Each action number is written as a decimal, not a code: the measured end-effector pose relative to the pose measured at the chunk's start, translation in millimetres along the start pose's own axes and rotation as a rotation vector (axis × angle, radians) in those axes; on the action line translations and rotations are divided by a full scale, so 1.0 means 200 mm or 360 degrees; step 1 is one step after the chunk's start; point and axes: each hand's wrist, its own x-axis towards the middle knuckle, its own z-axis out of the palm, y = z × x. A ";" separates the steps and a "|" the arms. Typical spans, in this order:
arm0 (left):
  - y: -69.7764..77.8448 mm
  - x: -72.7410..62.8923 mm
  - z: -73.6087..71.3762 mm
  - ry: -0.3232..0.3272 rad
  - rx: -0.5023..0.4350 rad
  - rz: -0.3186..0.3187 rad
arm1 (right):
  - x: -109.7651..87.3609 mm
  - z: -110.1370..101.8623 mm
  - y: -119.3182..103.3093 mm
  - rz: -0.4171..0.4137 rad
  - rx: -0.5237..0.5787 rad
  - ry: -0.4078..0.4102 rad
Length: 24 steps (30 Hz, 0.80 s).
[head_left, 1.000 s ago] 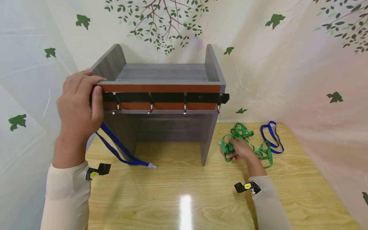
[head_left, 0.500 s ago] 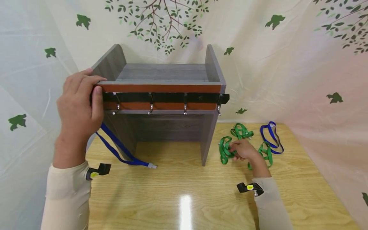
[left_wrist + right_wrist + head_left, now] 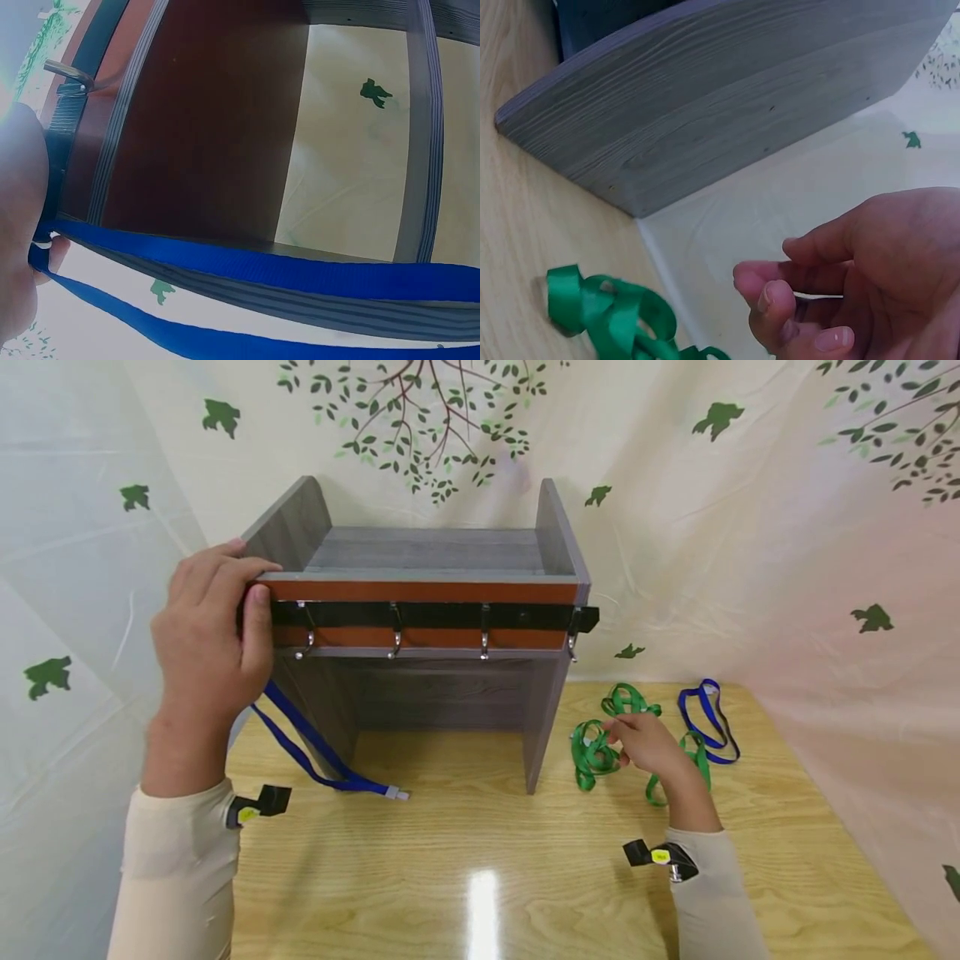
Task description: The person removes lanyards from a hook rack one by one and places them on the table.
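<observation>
My left hand (image 3: pixel 213 635) grips the left front corner of a grey wooden shelf (image 3: pixel 427 547), thumb on the front and fingers over the top edge. Below that hand a blue lanyard (image 3: pixel 296 752) hangs, its clip end reaching the table; in the left wrist view the blue strap (image 3: pixel 247 266) loops up beside the hand. My right hand (image 3: pixel 652 747) holds nothing, its fingers loosely bent just over the green lanyards. One coiled green lanyard (image 3: pixel 592 760) lies left of its fingertips, another (image 3: pixel 626 697) behind it, a third (image 3: pixel 697 752) by the wrist.
A black rail (image 3: pixel 442 615) with several metal hooks (image 3: pixel 396 639) runs across the shelf's front on a brown-red strip. Another blue lanyard (image 3: pixel 708 718) lies at the back right of the wooden table (image 3: pixel 420 860). A printed cloth (image 3: pixel 675 527) hangs behind.
My right hand has let go of the green lanyard, now lying in a coil on the table, and drawn slightly right. My left hand has kept its place on the shelf.
</observation>
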 end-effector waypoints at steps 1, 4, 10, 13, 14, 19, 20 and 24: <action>0.00 0.00 0.00 0.0009 -0.0002 -0.0002 | -0.01 0.00 -0.02 -0.0017 0.0006 0.0001; 0.00 0.00 0.01 0.0038 -0.0006 -0.0011 | -0.04 -0.01 -0.06 -0.0085 0.0007 -0.0005; 0.00 0.00 0.02 0.0073 -0.0006 -0.0023 | -0.12 -0.02 -0.16 -0.0228 0.0003 -0.0039; 0.00 0.00 0.02 0.0066 0.0003 -0.0022 | -0.17 -0.01 -0.21 -0.0313 0.0030 -0.0062; 0.00 0.00 0.02 0.0062 0.0009 -0.0020 | -0.19 0.00 -0.23 -0.0348 0.0044 -0.0073; 0.01 0.00 0.02 0.0058 0.0011 -0.0018 | -0.25 0.03 -0.32 -0.0488 0.0078 -0.0109; 0.01 0.00 0.02 0.0061 0.0009 -0.0018 | -0.26 0.04 -0.34 -0.0509 0.0085 -0.0112; 0.01 0.00 0.01 0.0051 0.0012 -0.0019 | -0.30 0.08 -0.39 -0.0600 0.0114 -0.0129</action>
